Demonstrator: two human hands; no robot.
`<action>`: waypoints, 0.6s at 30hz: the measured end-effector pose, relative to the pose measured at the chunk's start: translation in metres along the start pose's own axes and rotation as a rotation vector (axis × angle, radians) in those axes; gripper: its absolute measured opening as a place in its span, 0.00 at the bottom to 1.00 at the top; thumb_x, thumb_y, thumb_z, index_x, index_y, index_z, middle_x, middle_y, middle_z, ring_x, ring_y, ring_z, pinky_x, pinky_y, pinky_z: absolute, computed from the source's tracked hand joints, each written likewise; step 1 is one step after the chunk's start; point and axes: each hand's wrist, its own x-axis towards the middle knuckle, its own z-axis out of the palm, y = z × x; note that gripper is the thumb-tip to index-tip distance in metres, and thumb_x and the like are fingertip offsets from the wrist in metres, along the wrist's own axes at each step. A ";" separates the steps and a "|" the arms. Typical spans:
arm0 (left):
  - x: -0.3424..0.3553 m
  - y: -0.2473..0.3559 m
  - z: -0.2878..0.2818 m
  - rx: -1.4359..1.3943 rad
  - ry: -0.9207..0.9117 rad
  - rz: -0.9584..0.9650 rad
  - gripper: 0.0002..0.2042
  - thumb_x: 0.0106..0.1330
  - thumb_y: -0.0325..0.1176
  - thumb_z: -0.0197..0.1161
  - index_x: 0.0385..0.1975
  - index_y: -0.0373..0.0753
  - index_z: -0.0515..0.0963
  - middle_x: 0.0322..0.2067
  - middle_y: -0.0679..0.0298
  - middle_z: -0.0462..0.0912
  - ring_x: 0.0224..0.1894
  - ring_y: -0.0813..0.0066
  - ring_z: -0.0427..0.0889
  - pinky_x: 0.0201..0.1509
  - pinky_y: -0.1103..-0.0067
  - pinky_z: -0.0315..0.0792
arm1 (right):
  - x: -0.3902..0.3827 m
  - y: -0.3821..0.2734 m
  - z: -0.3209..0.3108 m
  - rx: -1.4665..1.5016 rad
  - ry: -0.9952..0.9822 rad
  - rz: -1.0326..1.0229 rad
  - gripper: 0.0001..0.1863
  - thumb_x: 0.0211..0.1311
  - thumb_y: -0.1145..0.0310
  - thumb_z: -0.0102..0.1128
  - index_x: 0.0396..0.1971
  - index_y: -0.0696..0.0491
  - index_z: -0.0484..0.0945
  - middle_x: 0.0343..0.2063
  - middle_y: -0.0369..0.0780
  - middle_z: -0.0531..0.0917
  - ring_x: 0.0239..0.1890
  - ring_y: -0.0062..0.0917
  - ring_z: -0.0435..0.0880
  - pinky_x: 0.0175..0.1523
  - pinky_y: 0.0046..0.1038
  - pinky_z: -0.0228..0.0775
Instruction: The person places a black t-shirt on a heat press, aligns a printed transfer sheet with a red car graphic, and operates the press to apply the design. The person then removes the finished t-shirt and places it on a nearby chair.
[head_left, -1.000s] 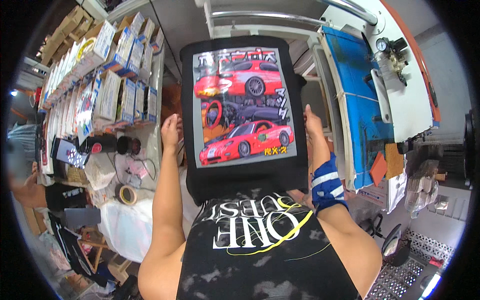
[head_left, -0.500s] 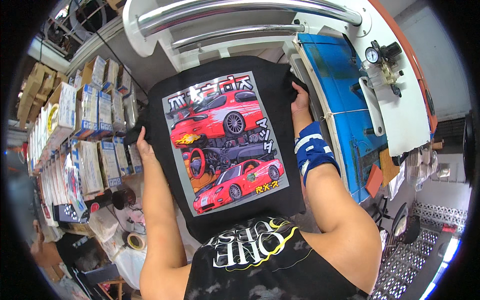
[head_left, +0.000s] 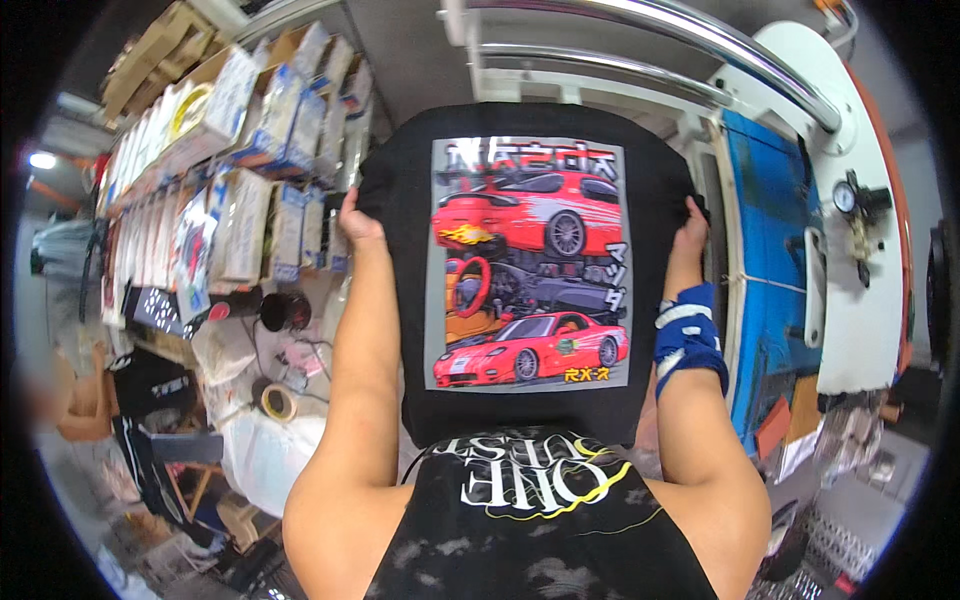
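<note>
A black T-shirt [head_left: 520, 412] hangs spread out in front of my chest, its printed side toward me. Its large rectangular print [head_left: 585, 275] shows red sports cars and a car interior on a grey ground. My left hand [head_left: 361, 222] is closed on the shirt's left side near the sleeve, thumb up. On the opposite side my right hand [head_left: 691, 230] grips the other edge, with a blue and white cloth band [head_left: 690, 335] around that forearm. Both arms reach forward, and the fabric is drawn fairly flat between the hands. Most fingers are hidden behind the cloth.
Shelves of cardboard boxes [head_left: 215, 110] stand at the left, with a tape roll [head_left: 278, 402] below. A white machine with chrome bars [head_left: 640, 75], a blue panel [head_left: 765, 260] and a pressure gauge [head_left: 845, 197] is ahead and right. A person [head_left: 85, 400] is at far left.
My view has turned left, so shelves and machine sit farther right in the picture. The shirt has moved left relative to the machine and hangs straighter. Both hands keep their hold.
</note>
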 end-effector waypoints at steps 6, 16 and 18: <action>0.005 0.016 -0.010 -0.100 -0.010 -0.115 0.19 0.69 0.36 0.60 0.50 0.25 0.81 0.55 0.47 0.84 0.58 0.50 0.83 0.70 0.61 0.71 | 0.031 0.002 -0.015 0.026 -0.096 0.006 0.21 0.72 0.64 0.61 0.54 0.66 0.80 0.55 0.53 0.83 0.58 0.45 0.83 0.70 0.45 0.72; 0.022 -0.001 -0.022 -0.020 0.238 0.049 0.19 0.67 0.34 0.62 0.50 0.24 0.81 0.54 0.48 0.84 0.57 0.54 0.83 0.70 0.65 0.70 | -0.013 0.004 0.027 0.003 0.049 -0.105 0.19 0.70 0.66 0.63 0.53 0.65 0.81 0.54 0.51 0.85 0.57 0.44 0.84 0.68 0.44 0.73; 0.024 -0.011 -0.029 0.116 0.259 0.166 0.20 0.65 0.32 0.66 0.52 0.23 0.79 0.59 0.52 0.80 0.63 0.62 0.76 0.73 0.69 0.63 | -0.020 0.007 0.029 0.034 0.005 -0.073 0.19 0.68 0.67 0.63 0.52 0.63 0.82 0.53 0.50 0.86 0.56 0.43 0.85 0.68 0.42 0.73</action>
